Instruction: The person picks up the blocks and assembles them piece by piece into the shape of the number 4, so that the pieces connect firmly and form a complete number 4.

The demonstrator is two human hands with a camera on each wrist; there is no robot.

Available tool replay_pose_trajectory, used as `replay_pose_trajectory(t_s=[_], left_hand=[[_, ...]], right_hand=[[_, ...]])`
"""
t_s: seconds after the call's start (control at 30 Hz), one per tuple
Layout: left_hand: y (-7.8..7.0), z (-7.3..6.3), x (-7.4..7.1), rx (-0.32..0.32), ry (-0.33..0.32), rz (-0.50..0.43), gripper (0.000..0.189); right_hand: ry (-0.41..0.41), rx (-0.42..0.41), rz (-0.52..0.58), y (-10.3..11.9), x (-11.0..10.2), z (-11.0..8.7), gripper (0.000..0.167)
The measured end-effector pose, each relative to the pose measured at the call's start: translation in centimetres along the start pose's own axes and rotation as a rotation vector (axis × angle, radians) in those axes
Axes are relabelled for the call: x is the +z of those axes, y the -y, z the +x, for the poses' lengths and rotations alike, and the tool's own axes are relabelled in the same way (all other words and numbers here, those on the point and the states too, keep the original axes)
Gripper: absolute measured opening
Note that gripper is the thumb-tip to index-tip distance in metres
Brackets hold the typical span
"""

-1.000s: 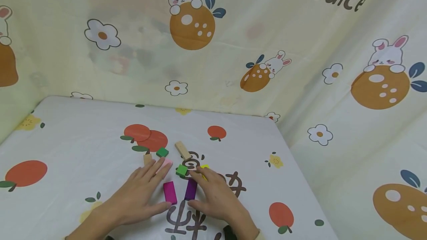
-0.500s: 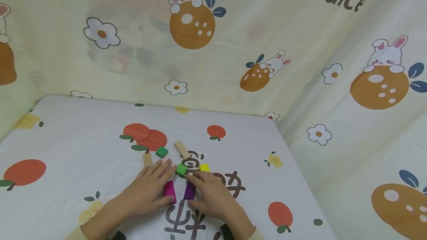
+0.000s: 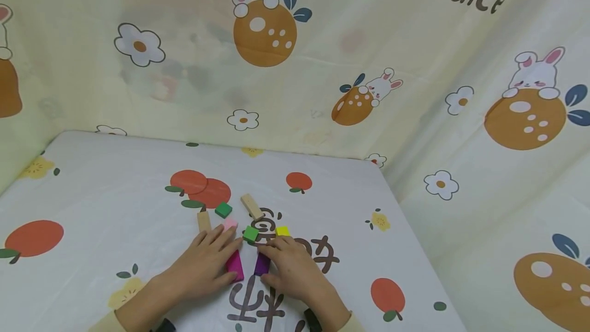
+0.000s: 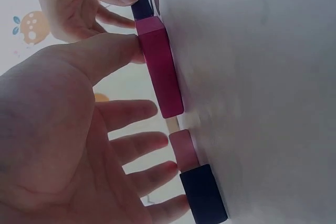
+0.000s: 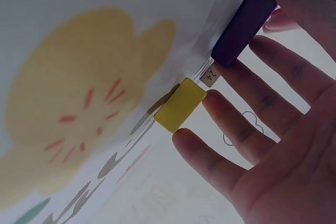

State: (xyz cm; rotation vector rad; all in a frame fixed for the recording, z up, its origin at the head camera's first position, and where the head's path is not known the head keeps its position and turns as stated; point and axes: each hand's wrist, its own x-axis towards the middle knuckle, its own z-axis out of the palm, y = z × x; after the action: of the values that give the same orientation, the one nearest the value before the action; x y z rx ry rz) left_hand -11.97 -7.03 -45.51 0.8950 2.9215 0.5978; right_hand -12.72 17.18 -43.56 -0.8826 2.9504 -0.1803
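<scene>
My left hand [image 3: 203, 263] lies over the left of the block group, fingers spread and fairly straight. Its thumb touches the near end of a magenta block [image 4: 163, 72]. By its fingertips sit a pink block [image 4: 184, 150] and a dark block [image 4: 205, 195]. My right hand [image 3: 295, 268] is beside a purple block [image 5: 244, 24], thumb at one end and fingertips near the other, fingers extended. A yellow block [image 5: 181, 105] touches or nearly touches its outer fingertips. Between both hands' fingertips is a light green block [image 3: 251, 234]. The hands partly cover the magenta and purple blocks.
Beyond the hands lie a darker green block [image 3: 223, 210], a plain wooden block [image 3: 251, 206] and another wooden block [image 3: 204, 222]. The printed white tablecloth [image 3: 115, 183] covers the table. A patterned curtain [image 3: 193, 96] borders its back and right.
My left hand has shifted slightly right over the magenta block, then drawn back a little, showing more of the pink block. My right hand has pulled back from the yellow block. The blocks look unmoved.
</scene>
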Motion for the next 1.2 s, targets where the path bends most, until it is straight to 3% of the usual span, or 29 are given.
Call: replay_pose_trajectory(t_s=[0.3, 0.73, 0.83, 1.03, 1.2], left_hand=[[-0.2, 0.0, -0.1, -0.017, 0.026, -0.014, 0.068], [-0.2, 0.0, -0.3, -0.045, 0.066, -0.008, 0.069], [-0.2, 0.0, -0.3, -0.054, 0.072, -0.006, 0.069], [-0.2, 0.0, -0.3, -0.062, 0.080, -0.001, 0.069], [-0.2, 0.0, -0.4, -0.049, 0.076, -0.003, 0.068]], right_hand=[[0.000, -0.002, 0.012, 0.4, -0.1, -0.3, 0.052], [0.068, -0.025, 0.051, 1.5, -0.9, -1.8, 0.054], [0.095, -0.042, 0.069, 1.7, -0.9, -2.0, 0.054], [0.066, -0.131, 0.076, 2.0, -1.0, -2.4, 0.053], [0.121, -0.122, 0.082, 2.4, -1.1, -2.5, 0.054]])
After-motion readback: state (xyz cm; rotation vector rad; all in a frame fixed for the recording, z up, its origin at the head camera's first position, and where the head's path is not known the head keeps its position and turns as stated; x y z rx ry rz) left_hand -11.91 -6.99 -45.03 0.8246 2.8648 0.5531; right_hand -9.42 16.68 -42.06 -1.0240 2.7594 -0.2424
